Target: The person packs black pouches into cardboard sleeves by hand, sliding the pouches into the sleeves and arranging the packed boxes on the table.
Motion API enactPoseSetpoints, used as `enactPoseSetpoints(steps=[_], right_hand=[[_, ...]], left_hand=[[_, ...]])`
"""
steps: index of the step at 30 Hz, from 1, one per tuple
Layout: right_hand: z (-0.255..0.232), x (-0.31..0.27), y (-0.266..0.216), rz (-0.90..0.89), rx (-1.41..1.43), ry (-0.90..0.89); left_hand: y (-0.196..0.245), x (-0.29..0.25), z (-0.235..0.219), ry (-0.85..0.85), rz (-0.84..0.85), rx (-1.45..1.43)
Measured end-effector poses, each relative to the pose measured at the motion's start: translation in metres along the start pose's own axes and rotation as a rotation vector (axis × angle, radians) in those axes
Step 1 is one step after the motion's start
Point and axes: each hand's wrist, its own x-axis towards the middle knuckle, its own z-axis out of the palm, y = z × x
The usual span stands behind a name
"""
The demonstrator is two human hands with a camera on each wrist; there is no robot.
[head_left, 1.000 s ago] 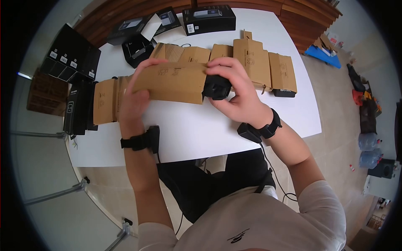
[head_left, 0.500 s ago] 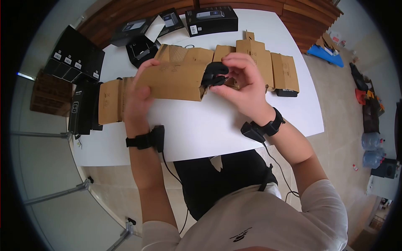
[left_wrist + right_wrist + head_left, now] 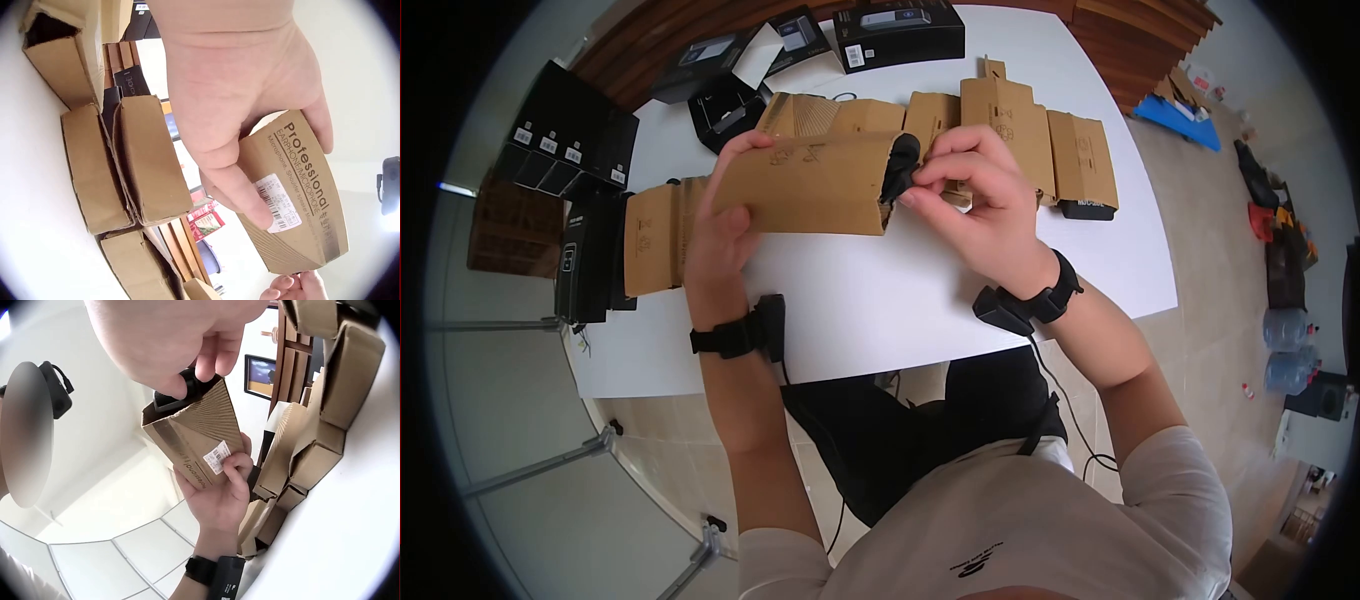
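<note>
A long brown cardboard box [image 3: 810, 190] is held above the table, its printed face and white label showing in the left wrist view. My left hand [image 3: 722, 225] grips its left part, thumb on the near side and fingers over the far side. From the box's torn-edged right end a black plastic device [image 3: 902, 168] sticks out a little; the rest is hidden inside. My right hand [image 3: 990, 205] pinches at that device with thumb and fingertips. In the right wrist view the thumb and curled fingers lie on the black device [image 3: 190, 384] at the box mouth.
More brown boxes [image 3: 1000, 130] stand in a row behind the held one, with another [image 3: 652, 240] at the left. Black product boxes [image 3: 900, 35] sit at the back of the white table [image 3: 850, 310] and along its left side. Cables run down from both wrist cameras.
Less of the black device now sticks out of the box. My right hand's fingers, wrapped around it a second ago, have come together at its end. My left hand keeps its hold.
</note>
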Motion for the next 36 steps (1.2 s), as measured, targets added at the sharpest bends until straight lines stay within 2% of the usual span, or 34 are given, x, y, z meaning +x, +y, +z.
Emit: enactPoseSetpoints(steps=[2,7,9,10,12,16,18,22,25,27,31,34,36], right_hand=[[-0.002,-0.001,-0.004,0.030,-0.021,-0.025],[-0.001,0.001,-0.007,0.067,0.023,-0.060],[0.000,0.001,0.001,-0.078,0.014,-0.063],[0.001,0.001,0.002,-0.080,0.013,-0.062],[0.003,0.001,0.000,0.018,0.069,0.010],[0.002,0.001,-0.001,0.022,0.016,-0.009],[0.003,0.002,-0.010,0.234,0.056,-0.008],[0.002,-0.002,-0.001,0.300,0.112,-0.043],[0.003,-0.001,-0.001,0.232,0.119,-0.023],[0.001,0.002,-0.001,0.106,0.016,-0.030],[0.001,-0.002,0.006,0.118,0.074,-0.037],[0.000,-0.004,0.007,0.165,0.094,-0.049],[0.001,-0.003,0.006,0.092,0.155,-0.051]], left_hand=[[0.001,-0.003,0.001,0.008,-0.024,0.002],[0.001,0.000,-0.007,-0.036,0.038,0.022],[-0.002,0.000,-0.007,-0.030,0.029,0.016],[-0.002,0.000,-0.007,-0.019,0.015,0.007],[-0.002,0.000,-0.007,-0.043,0.012,-0.003],[-0.002,-0.002,-0.010,-0.067,-0.008,-0.052],[0.001,-0.003,-0.005,-0.040,-0.011,-0.043],[0.000,-0.001,-0.006,-0.047,-0.006,-0.053],[0.002,-0.003,-0.008,-0.037,-0.026,0.007],[0.003,-0.006,-0.009,-0.028,-0.031,0.035],[0.005,-0.005,-0.008,-0.019,-0.052,0.116],[0.003,-0.004,-0.007,-0.026,-0.069,0.059],[0.003,-0.005,-0.007,-0.010,-0.044,0.070]])
